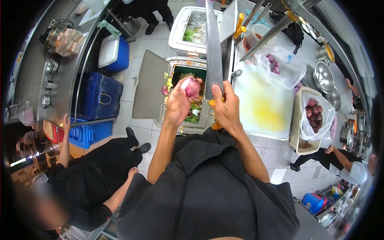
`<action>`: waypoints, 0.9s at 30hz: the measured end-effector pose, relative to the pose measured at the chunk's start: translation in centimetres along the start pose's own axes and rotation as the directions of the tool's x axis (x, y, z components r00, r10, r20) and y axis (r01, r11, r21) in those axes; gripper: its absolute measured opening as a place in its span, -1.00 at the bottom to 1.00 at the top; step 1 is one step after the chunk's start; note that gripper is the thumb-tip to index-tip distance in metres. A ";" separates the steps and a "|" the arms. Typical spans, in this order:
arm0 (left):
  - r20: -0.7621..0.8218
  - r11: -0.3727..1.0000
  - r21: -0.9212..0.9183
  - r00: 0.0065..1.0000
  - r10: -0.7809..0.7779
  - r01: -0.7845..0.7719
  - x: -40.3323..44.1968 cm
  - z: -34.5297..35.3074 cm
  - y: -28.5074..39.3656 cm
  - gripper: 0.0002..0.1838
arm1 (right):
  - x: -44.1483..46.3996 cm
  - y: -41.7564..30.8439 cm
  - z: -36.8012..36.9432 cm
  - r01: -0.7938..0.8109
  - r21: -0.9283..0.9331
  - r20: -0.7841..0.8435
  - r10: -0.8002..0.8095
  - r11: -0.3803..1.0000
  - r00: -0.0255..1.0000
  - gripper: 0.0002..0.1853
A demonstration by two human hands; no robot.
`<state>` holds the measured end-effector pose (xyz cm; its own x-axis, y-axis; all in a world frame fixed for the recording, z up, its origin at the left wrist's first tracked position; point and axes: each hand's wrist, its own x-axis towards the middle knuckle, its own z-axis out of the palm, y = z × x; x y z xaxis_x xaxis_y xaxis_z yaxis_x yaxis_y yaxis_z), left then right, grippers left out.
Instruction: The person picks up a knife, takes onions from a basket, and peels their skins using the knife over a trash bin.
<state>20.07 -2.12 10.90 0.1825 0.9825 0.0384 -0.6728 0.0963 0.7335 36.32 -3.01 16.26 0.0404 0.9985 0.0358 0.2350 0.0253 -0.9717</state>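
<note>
My left hand (178,107) is closed around a red onion (191,87), which shows a pale patch on its left side. In my right hand (227,105) is a large knife (214,48) with a yellow-orange handle, its wide blade pointing up and away from me. My right thumb lies along the base of the blade. Beneath the onion stands an open waste bin (202,124) with vegetable scraps inside. To the right of the knife is a white cutting board (256,96) with a yellow stain.
On the right counter are a plastic bag of red onions (276,66) and a basket (300,120) holding another bag of onions. A second white bin (176,42) stands beyond the first. One co-worker (100,176) is close at left; others stand at right and behind the bins.
</note>
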 end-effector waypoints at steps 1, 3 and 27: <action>-0.016 0.996 0.083 0.999 0.033 -0.032 0.0 0.7 0.4 -0.29 | -0.1 -0.3 -0.2 0.076 -0.056 -0.017 -0.077 0.996 0.997 -0.73; 0.015 0.989 0.136 0.998 0.058 -0.059 0.0 1.4 0.8 -0.25 | -0.2 -0.7 -0.6 0.109 -0.055 -0.011 -0.110 0.993 0.994 -0.73; -0.448 0.990 -0.084 0.891 0.067 -0.117 0.6 7.4 0.1 -0.53 | -0.8 -2.5 1.0 0.249 -0.041 -0.108 -0.252 0.968 0.962 -0.81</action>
<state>25.43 -2.70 16.03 -0.2040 0.9537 -0.2210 -0.7471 -0.0058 0.6646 34.73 -3.84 18.41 0.0848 0.9486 0.3050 0.2774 0.2716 -0.9216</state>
